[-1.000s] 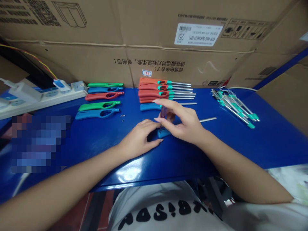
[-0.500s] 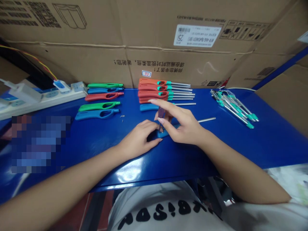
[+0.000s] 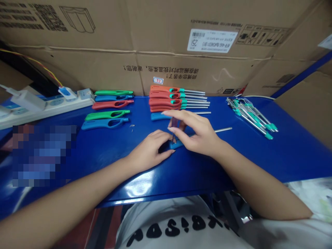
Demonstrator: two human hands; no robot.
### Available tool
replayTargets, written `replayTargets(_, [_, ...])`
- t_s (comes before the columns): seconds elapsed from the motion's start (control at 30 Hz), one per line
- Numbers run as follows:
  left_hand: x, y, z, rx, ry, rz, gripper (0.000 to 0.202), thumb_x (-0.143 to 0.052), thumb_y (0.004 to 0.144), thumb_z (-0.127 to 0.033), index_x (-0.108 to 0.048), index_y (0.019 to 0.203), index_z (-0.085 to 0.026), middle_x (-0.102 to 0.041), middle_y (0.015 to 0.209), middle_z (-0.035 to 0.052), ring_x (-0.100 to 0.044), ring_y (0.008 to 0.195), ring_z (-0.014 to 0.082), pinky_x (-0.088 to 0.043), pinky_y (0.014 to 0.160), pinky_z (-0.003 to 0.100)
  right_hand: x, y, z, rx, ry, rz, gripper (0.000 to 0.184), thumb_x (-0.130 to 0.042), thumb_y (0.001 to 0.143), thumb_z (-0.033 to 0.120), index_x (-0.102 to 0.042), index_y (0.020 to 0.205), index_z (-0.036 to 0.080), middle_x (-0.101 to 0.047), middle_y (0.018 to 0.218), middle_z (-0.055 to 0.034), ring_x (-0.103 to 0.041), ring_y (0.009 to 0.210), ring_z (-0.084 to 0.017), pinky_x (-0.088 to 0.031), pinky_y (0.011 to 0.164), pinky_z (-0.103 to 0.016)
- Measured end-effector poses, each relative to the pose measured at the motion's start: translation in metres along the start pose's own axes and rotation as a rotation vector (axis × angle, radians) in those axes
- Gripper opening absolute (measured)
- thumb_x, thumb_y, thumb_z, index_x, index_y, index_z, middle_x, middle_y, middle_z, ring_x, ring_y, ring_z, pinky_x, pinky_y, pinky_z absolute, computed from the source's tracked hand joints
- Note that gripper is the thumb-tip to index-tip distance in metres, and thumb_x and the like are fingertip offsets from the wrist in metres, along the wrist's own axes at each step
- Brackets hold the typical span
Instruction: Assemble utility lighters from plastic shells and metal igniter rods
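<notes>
My right hand (image 3: 198, 133) is closed round the purple handle of a small screwdriver (image 3: 174, 123), held upright. Its tip meets the handle end of a blue stick lighter (image 3: 176, 144) lying on the table. That lighter's silver tube (image 3: 223, 130) sticks out to the right beyond my right hand, which covers the middle of the body. My left hand (image 3: 153, 148) is closed on the lighter's left end, fingers and thumb on either side. A few tiny metal bits (image 3: 132, 126) lie to the left of the hands; they look like small screws or pins.
Green, blue and red handle shells (image 3: 106, 123) lie at the left. Several red and orange lighters with tubes (image 3: 166, 93) are stacked at the back centre. Loose metal tubes with teal parts (image 3: 251, 116) lie at right. A power strip (image 3: 52, 105) and a cardboard wall (image 3: 103, 69) border the blue table.
Both hands stay in nearly the same place on the blue lighter. The fingers of my right hand have shifted slightly round the screwdriver handle, and the hand sits a little lower.
</notes>
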State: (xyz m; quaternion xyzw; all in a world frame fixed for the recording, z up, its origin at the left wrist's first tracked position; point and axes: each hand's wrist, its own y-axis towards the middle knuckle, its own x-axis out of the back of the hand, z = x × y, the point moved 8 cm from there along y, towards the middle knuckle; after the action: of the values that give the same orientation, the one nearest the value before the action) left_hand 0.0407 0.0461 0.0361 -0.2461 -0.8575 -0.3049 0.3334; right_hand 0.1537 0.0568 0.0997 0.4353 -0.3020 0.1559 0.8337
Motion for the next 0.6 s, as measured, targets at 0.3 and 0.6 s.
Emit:
replayTargets(0.3, [0.0, 0.0, 0.001, 0.002, 0.005, -0.004, 0.018, -0.07, 0.092, -0.022, -0.063, 0.108, -0.018, -0.071, 0.106, 0.006, -0.065, 0.103, 0.0228, -0.052, 0.095, 0.039, -0.002, 0.002, 0.001, 0.005, 0.039, 0.029, 0.043, -0.043, 0.104, 0.021, -0.048, 0.147, 0.021, -0.069, 0.129, -0.0084, -0.071, 0.094, -0.015, -0.058, 0.088, -0.029])
replayTargets(0.6, [0.0, 0.0, 0.0, 0.006, -0.004, 0.009, 0.022, -0.07, 0.092, -0.021, -0.063, 0.113, -0.018, -0.072, 0.114, 0.0067, -0.064, 0.111, 0.0238, -0.05, 0.101, 0.041, 0.011, 0.001, 0.007, 0.109, -0.17, -0.125, 0.029, -0.066, 0.096, 0.03, -0.068, 0.123, 0.018, -0.078, 0.113, -0.0067, -0.075, 0.095, -0.017, -0.058, 0.086, -0.025])
